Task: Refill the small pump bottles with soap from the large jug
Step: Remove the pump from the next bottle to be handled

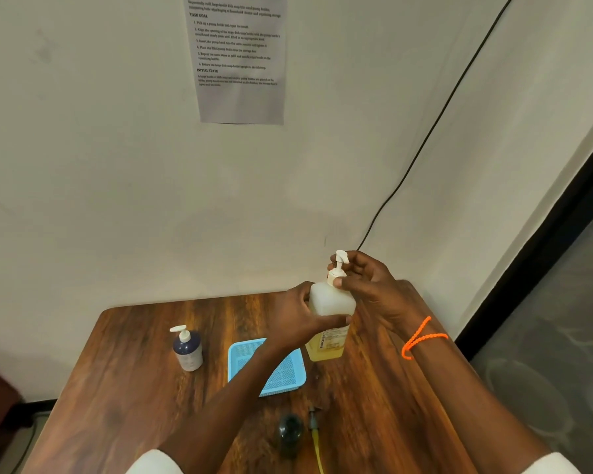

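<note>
Risk first: the clear pump bottle (pixel 329 313) is held up off the tabletop (pixel 144 398), near its far right corner, with only the left hand (pixel 298 314) wrapped round its body; if the pump collar gives suddenly under the right hand (pixel 363 282), the bottle could tip and slop what soap is in it. The right-hand grip is closed, fingers pinched on the white pump head (pixel 338 266) at the neck, likely twisting it, though whether on or off I cannot tell. A wet dip tube coming out would drip onto the wood or into the blue basket (pixel 288 374) just below. Bottle looks translucent, square-shouldered, yellow liquid only in the bottom part, a printed label low on the side. A second, dark-bodied pump bottle (pixel 187 348) stands upright toward the left, pump on. Near the front edge lies a dark blurred object (pixel 290 432); cannot identify it. No large jug in view.
</note>
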